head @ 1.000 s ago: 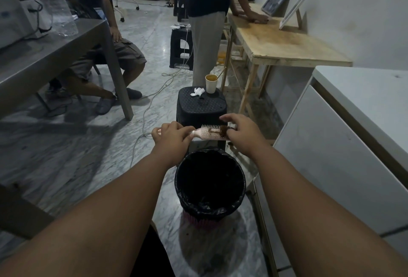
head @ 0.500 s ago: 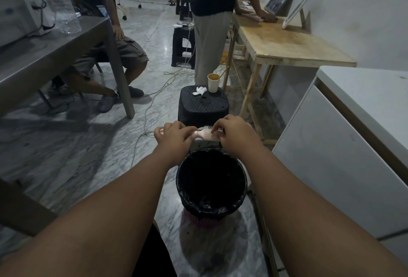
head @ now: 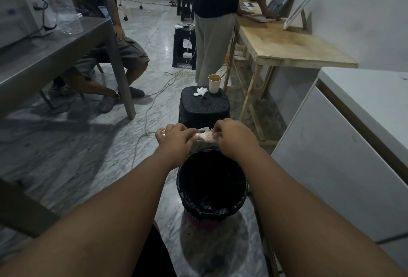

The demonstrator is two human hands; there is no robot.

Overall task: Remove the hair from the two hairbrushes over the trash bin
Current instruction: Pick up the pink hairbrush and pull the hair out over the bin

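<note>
A pink hairbrush (head: 207,136) is held level just beyond the far rim of the trash bin (head: 212,209), a pink bin lined with a black bag. My left hand (head: 175,139) is closed around the brush handle. My right hand (head: 234,138) covers the right part of the brush head, its fingers pinched on the bristles. Whatever hair is there stays hidden under my fingers. Only one hairbrush shows.
A black stool (head: 204,108) right behind the bin carries a paper cup (head: 214,83) and a crumpled tissue (head: 200,91). A white cabinet (head: 344,155) stands to the right, a wooden table (head: 293,49) behind it. A grey table (head: 50,55), a seated person and a standing person are ahead.
My right hand has slid left along the brush head from its tip and now covers most of the bristles. The brown hair seen a second ago is hidden now.
</note>
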